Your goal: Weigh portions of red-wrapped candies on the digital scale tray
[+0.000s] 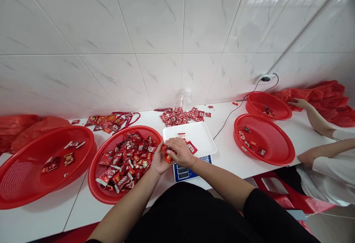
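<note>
My left hand (160, 161) and my right hand (181, 153) meet over the near left corner of a white tray. Between their curled fingers are small red candy packets (168, 158), partly covered by the fingers. The white tray (204, 134) sits on a blue digital scale (184, 174) with display windows and keys at its front. A red packet (192, 147) and a smaller red-and-white one (182, 135) lie in the tray. Just left of my hands stands a red plastic basket (95, 182) heaped with wrapped candies (130, 161).
Loose red packets (180, 116) lie behind the tray near a clear plastic bottle (186, 100). More packets (107, 122) are behind the baskets. Another red basket (19, 176) is far left. Two red basins (264, 139) stand right, beside a co-worker's arm (316, 117). A black cable (230, 114) crosses the table.
</note>
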The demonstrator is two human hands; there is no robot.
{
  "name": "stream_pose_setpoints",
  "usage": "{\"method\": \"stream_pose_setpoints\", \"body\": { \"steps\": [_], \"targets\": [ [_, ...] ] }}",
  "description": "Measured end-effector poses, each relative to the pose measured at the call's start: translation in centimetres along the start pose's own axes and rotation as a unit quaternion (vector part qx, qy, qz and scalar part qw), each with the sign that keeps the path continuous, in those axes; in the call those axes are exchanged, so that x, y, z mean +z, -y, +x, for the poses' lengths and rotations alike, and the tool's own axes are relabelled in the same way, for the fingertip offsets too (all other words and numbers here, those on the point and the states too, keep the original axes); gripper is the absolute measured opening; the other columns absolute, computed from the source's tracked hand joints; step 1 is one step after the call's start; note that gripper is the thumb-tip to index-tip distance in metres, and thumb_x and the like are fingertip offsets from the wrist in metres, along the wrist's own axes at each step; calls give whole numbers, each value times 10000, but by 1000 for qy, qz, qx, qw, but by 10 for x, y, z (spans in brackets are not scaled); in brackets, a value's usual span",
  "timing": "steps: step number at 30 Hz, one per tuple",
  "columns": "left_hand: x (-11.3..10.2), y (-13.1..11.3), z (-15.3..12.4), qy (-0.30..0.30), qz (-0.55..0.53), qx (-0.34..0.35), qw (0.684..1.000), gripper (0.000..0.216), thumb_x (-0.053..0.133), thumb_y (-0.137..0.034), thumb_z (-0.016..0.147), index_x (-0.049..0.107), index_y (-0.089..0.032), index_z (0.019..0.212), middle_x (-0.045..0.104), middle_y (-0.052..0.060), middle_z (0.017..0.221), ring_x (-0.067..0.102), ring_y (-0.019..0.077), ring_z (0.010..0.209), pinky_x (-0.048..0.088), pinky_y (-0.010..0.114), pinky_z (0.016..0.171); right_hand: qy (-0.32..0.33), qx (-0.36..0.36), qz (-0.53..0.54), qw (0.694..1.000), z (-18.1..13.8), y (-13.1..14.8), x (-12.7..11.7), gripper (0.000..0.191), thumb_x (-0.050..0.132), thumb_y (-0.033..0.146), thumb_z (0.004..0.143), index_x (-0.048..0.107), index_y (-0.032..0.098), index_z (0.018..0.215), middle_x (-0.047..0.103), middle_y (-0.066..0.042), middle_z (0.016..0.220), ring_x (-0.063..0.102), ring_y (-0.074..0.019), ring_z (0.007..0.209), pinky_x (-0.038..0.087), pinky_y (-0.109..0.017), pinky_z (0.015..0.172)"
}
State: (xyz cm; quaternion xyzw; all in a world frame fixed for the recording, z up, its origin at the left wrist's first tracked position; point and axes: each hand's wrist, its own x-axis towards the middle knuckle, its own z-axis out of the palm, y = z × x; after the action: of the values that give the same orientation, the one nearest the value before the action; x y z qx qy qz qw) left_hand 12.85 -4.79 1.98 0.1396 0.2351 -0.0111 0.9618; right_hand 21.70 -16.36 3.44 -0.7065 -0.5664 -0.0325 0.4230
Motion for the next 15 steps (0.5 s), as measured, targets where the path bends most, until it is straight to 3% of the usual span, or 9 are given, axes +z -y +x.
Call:
{"method": "stream_pose_setpoints", "body": {
  "steps": [4, 7, 11, 15],
  "targets": [
    [3, -15, -11, 5, -24, 16, 1000, 343, 487, -443, 879, 649, -177, 1022, 681, 113, 1041, 641, 267, 983, 494, 507, 858, -25, 154, -75, 985, -13, -31, -3, 402, 439, 378, 924, 504, 192, 1275, 521, -111, 1294, 442, -211, 1212, 360, -386, 1006],
    [-2, -24, -17, -16, -31, 40, 999, 358, 492, -454, 873, 640, -190, 1065, 658, 131, 1107, 624, 282, 1032, 480, 530, 880, 64, 233, -172, 955, -32, -52, 1, 518, 550, 428, 854, 468, 202, 1313, 452, -125, 1359, 406, -271, 1232, 381, -429, 969],
    [-13, -29, -22, -60, -28, 69, 995, 368, 486, -451, 875, 616, -200, 1111, 658, 131, 1105, 631, 272, 1020, 497, 515, 870, 147, 272, -217, 926, -46, -67, 8, 492, 560, 357, 854, 460, 235, 1320, 483, -99, 1324, 436, -266, 1176, 406, -395, 925],
    [-18, -28, -24, -73, -21, 75, 994, 357, 482, -440, 879, 601, -199, 1114, 662, 128, 1099, 635, 267, 1010, 505, 512, 861, 168, 245, -194, 935, -50, -78, 10, 302, 509, 291, 894, 582, 221, 1179, 582, -88, 1143, 471, -236, 1093, 402, -347, 917]
  ]
}}
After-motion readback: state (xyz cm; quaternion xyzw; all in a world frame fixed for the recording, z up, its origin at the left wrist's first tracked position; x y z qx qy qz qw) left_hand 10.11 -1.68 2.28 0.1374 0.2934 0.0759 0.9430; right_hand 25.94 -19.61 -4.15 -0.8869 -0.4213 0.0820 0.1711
